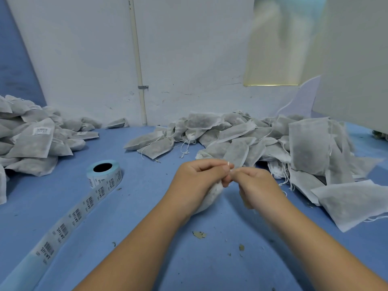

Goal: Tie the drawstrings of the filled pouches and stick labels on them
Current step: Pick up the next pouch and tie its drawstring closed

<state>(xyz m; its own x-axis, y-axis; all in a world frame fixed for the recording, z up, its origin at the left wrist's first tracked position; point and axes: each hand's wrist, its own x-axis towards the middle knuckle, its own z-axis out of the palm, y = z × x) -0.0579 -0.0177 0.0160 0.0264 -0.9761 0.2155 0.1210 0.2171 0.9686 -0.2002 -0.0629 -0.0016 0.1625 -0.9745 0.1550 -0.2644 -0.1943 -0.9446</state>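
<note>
**Blue table [147,217], a knot being made**

At frame centre the left hand [197,181] curls round one pouch [210,199] and pinches its drawstring [230,167]; the right hand [255,185] pinches it too (string barely visible). I would pull both ends evenly, neck kept gathered.

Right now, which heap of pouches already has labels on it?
The left heap, beyond the label roll: white barcode stickers show on pouches there. The right heap shows none, only loose drawstrings.
</note>
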